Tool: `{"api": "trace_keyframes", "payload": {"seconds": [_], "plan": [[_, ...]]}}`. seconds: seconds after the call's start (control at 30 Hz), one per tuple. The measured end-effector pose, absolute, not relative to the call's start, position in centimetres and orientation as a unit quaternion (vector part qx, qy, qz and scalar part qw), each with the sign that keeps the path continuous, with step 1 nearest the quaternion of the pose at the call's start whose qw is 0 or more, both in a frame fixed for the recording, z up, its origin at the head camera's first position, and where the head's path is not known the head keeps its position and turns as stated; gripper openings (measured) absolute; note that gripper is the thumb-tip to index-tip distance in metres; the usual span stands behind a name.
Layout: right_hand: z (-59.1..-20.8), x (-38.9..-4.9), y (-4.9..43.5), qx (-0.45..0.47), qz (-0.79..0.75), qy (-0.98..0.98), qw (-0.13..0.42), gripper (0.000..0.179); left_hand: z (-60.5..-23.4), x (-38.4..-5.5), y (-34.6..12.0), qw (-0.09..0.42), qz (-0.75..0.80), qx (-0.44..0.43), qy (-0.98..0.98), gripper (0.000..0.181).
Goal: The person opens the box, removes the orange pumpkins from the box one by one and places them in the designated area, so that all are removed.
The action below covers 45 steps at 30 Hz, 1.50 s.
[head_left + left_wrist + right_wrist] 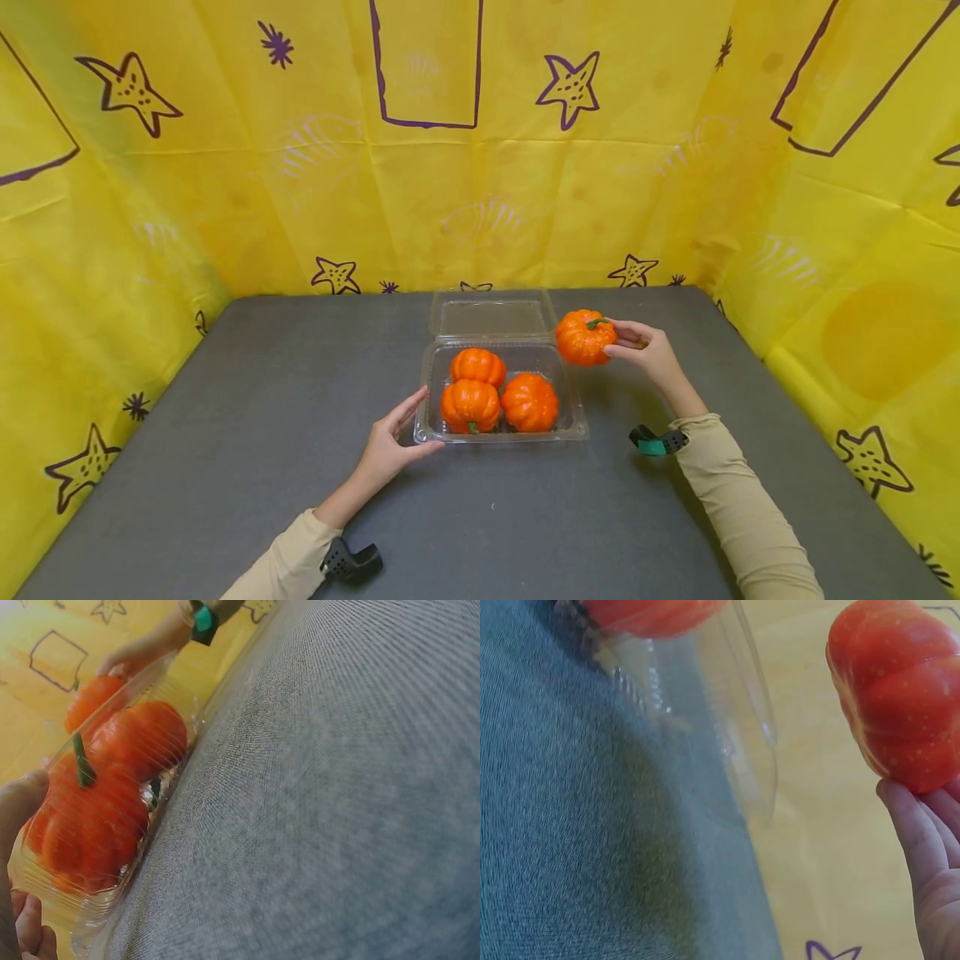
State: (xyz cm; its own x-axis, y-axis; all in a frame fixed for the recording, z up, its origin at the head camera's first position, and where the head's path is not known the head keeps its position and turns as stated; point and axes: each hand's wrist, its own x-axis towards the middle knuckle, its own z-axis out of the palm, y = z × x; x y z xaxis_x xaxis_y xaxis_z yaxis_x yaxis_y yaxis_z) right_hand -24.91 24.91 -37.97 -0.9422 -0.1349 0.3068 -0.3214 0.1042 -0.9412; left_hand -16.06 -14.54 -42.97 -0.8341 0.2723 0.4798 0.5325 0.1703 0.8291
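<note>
At far right corner of box, right hand pinches pumpkin; left hand, spread, touches left side. Advisable: even pinch, pumpkin clear of box edges.

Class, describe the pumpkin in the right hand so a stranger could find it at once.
On the grey table sits a clear plastic box, lid open. Near its far right corner, a right hand holds an orange pumpkin. The three other pumpkins lie inside the box; this one alone is held.
</note>
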Motion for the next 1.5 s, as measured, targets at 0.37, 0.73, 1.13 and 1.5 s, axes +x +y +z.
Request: {"api": "trace_keyframes", "payload": {"seconds": [0.37,0.73,1.13,1.5], "plan": [[-39.5,-26.3,26.0,0.121,0.652,-0.743,0.086,0.047,-42.9,-16.2,-14.4,0.114,-0.589,-0.267,-0.754,0.072],[-41.1,-27.5,26.6,0.096,0.662,-0.739,0.073,0.049,-42.9,-16.2,-14.4,0.113,-0.587,-0.268,-0.755,0.072],[-42.9,-27.9,27.1,0.055,0.648,-0.757,0.063,0.054,-43.1,-16.2,-14.4,0.117,-0.588,-0.267,-0.754,0.071],[-43.9,-28.1,27.9,0.041,0.64,-0.765,0.058,0.054,-43.0,-16.1,-14.4,0.119,-0.584,-0.26,-0.76,0.07]]}}
